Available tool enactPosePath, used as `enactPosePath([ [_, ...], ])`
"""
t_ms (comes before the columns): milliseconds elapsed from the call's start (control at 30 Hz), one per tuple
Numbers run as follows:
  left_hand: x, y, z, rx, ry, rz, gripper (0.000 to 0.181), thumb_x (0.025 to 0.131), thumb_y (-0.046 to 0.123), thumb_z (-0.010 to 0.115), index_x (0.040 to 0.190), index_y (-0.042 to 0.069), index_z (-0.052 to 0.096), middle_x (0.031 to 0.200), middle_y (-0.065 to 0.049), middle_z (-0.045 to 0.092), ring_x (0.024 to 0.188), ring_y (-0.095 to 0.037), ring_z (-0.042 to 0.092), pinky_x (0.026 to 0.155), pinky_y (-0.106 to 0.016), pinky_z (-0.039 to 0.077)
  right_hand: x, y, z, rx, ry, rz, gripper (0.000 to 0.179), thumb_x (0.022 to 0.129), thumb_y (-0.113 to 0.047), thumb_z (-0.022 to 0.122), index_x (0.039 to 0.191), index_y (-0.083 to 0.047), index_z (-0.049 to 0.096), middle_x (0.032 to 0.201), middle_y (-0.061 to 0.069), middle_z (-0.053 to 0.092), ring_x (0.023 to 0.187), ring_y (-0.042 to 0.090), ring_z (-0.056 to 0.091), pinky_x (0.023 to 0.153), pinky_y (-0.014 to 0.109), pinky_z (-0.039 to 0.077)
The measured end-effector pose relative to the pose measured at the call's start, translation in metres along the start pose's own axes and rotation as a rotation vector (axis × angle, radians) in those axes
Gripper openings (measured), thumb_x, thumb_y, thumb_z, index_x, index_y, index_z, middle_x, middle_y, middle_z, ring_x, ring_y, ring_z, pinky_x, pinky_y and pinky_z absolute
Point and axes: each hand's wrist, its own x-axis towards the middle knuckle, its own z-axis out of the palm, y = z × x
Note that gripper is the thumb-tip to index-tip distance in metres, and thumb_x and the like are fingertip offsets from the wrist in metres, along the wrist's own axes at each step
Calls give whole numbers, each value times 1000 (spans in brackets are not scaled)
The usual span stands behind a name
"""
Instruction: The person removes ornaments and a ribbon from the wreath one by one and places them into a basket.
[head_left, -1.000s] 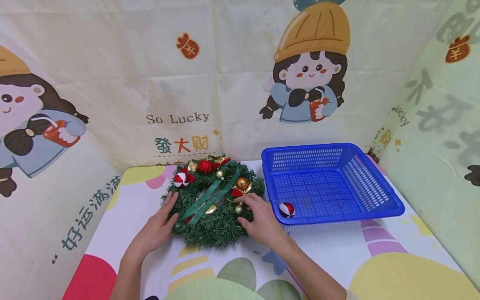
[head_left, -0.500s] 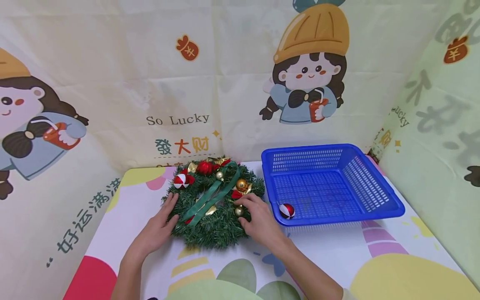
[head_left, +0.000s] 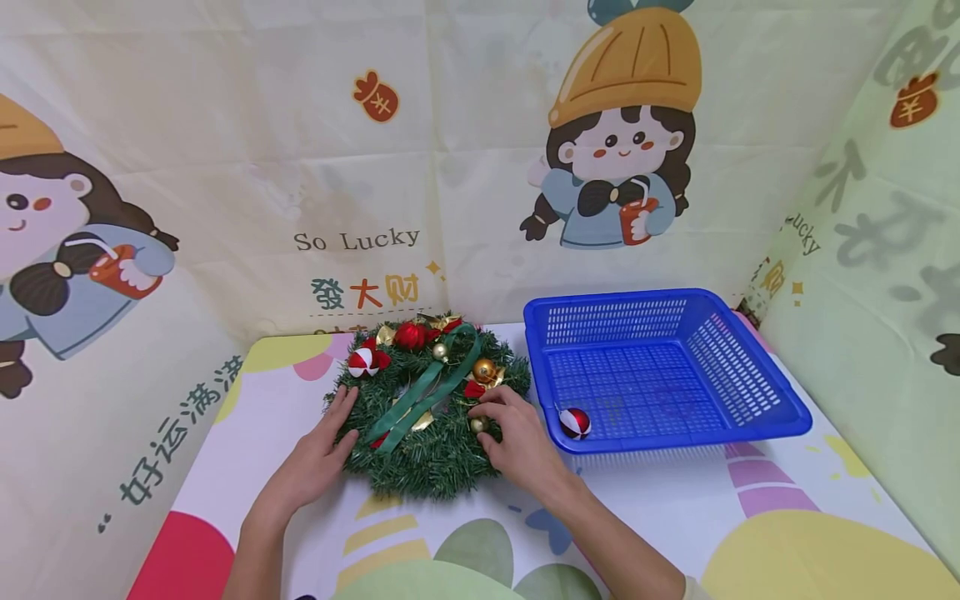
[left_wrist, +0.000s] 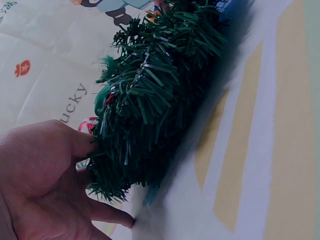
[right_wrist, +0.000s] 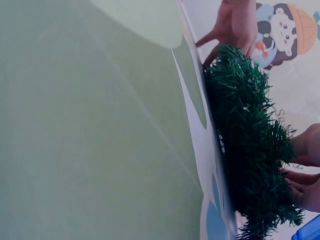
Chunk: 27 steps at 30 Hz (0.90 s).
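While one round green artificial-pine wreath point(head_left: 427, 462) lies flat left of one blue perforated plastic basket point(head_left: 645, 383), one left hand point(head_left: 318, 458), fingers spread, touches wreath edge opposite basket; one right hand point(head_left: 525, 443), fingers curved about one small gold ball point(head_left: 478, 425), grip indeterminable. On wreath: two further gold balls point(head_left: 483, 369); one green ribbon point(head_left: 448, 387), long axis slanting, ends away from basket. In basket: one red-and-white ball point(head_left: 575, 423).
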Motion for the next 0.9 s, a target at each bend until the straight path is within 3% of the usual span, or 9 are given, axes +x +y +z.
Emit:
enactPosePath([
  [433,0,0,0,4,3,3,67,112,26,49,169,13,16,176,-16,5,157,-52,15,119,-72,25,-2,-3,-4,37,-8,-2,24,87,-2,82,111,-8,80,125,6,68,118,30,67,98,48,57],
  [900,-1,-1,0,11,-1,3,67,112,26,49,169,14,15,176,-16,5,156,-52,16,119,-72,24,-2,-8,-11,31,4,12,23,89,-4,81,110,-12,80,118,0,72,114,24,67,96,47,57],
])
